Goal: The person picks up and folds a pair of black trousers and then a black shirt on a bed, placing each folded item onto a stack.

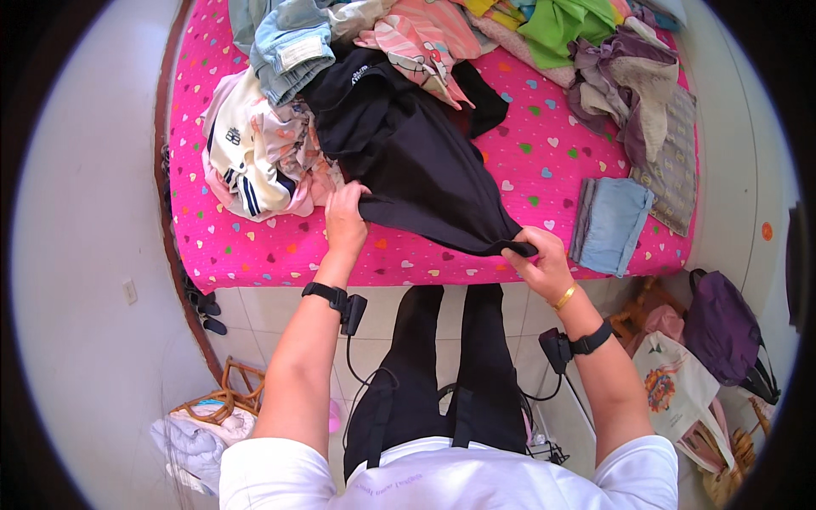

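Note:
A large black garment [421, 174] with small white print near its far end lies stretched across the near half of the bed. My left hand [345, 217] is closed on one corner of its near edge. At the right, my right hand [542, 259] pinches the other corner between thumb and fingers, close to the bed's front edge. The edge between my hands is pulled fairly taut. Beside my left hand is a heap with a cream top [246, 144] with navy stripes. Light blue denim [293, 55] and a pink striped garment [429, 42] lie against the black garment's far end.
The bed has a pink heart-patterned sheet [527, 174]. A folded light blue garment [616, 223] rests on its right, near a grey patterned cloth [671, 170] and a crumpled purple-grey garment [633, 93]. Bags, including a purple one [722, 323], stand at the lower right.

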Action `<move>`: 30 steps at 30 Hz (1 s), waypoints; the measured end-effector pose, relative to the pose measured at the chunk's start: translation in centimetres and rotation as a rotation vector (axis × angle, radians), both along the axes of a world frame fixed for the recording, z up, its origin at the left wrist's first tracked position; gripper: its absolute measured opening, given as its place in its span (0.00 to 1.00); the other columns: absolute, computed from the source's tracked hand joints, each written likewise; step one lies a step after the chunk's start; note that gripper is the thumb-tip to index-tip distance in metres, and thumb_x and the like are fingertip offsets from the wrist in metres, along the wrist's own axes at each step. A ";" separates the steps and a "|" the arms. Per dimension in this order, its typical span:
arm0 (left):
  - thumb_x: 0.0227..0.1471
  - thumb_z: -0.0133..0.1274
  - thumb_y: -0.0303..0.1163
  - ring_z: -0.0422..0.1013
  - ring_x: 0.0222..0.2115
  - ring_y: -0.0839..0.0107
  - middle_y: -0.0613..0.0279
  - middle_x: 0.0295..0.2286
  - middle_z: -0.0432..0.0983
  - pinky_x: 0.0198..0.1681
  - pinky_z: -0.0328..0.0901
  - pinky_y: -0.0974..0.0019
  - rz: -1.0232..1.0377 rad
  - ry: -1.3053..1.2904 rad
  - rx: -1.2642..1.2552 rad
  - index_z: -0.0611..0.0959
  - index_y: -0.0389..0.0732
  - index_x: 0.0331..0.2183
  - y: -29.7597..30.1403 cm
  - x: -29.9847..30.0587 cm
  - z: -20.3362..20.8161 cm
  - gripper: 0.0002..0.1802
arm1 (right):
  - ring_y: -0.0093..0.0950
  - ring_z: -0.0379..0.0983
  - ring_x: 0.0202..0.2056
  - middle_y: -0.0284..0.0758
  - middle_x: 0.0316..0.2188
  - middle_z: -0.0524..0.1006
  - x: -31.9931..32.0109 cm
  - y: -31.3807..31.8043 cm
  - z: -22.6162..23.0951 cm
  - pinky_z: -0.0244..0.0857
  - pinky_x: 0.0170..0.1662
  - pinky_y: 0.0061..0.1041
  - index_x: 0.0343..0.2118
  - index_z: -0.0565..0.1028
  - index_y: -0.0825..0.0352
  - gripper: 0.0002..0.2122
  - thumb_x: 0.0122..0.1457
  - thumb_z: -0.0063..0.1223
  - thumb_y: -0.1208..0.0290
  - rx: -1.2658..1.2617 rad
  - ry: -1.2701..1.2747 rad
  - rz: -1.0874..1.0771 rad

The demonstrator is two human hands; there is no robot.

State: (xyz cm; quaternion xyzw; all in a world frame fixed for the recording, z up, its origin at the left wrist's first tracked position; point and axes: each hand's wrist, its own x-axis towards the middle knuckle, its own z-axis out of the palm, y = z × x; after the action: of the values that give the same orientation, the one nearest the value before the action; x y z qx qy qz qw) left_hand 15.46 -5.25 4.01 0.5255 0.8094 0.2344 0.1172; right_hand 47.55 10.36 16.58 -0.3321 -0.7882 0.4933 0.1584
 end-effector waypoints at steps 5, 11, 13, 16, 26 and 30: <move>0.42 0.52 0.19 0.75 0.36 0.46 0.50 0.30 0.78 0.38 0.70 0.50 -0.139 -0.208 -0.226 0.78 0.41 0.36 -1.6 4.1 1.0 0.15 | 0.26 0.67 0.25 0.36 0.20 0.68 4.6 1.6 -3.2 0.63 0.31 0.26 0.28 0.73 0.70 0.13 0.54 0.68 0.69 -0.036 -0.067 -0.218; 0.42 0.53 0.24 0.76 0.35 0.47 0.48 0.29 0.78 0.38 0.71 0.50 -0.330 -0.307 -0.303 0.77 0.39 0.35 -1.4 11.5 4.2 0.13 | 0.14 0.64 0.30 0.25 0.28 0.68 9.4 4.6 -7.9 0.62 0.33 0.18 0.33 0.69 0.67 0.07 0.58 0.59 0.77 -0.203 0.060 -0.488; 0.42 0.53 0.25 0.76 0.34 0.46 0.47 0.28 0.78 0.38 0.71 0.49 -0.377 -0.323 -0.273 0.77 0.36 0.36 -0.8 14.0 4.8 0.14 | 0.18 0.66 0.30 0.27 0.29 0.69 10.0 5.6 -8.3 0.64 0.37 0.19 0.33 0.70 0.66 0.06 0.56 0.57 0.80 -0.086 0.032 -0.485; 0.41 0.51 0.27 0.75 0.32 0.44 0.42 0.26 0.76 0.38 0.71 0.48 -0.472 -0.392 -0.193 0.75 0.30 0.31 0.6 18.2 6.3 0.12 | 0.23 0.69 0.31 0.30 0.29 0.71 12.4 6.2 -9.4 0.66 0.40 0.22 0.35 0.71 0.66 0.06 0.56 0.56 0.81 0.027 0.016 -0.444; 0.60 0.53 0.48 0.75 0.35 0.47 0.48 0.31 0.79 0.39 0.69 0.50 -0.568 -0.497 -0.406 0.77 0.35 0.36 1.0 25.8 8.9 0.22 | 0.37 0.74 0.32 0.42 0.30 0.77 21.9 6.4 -11.0 0.68 0.41 0.30 0.40 0.74 0.69 0.09 0.64 0.52 0.68 0.024 -0.322 -0.741; 0.56 0.54 0.31 0.75 0.37 0.48 0.49 0.32 0.78 0.40 0.69 0.50 -0.483 -0.495 -0.309 0.77 0.38 0.41 2.1 26.8 7.6 0.11 | 0.39 0.78 0.35 0.47 0.30 0.79 25.5 6.8 -12.7 0.68 0.40 0.31 0.42 0.75 0.72 0.14 0.67 0.48 0.63 0.011 -0.322 -0.902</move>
State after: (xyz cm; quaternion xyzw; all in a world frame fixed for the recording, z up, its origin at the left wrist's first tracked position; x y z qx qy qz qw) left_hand 42.26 -3.19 11.66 0.6047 0.6354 0.1951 0.4388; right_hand 73.04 17.13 3.93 -0.7123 -0.5827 0.3134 0.2341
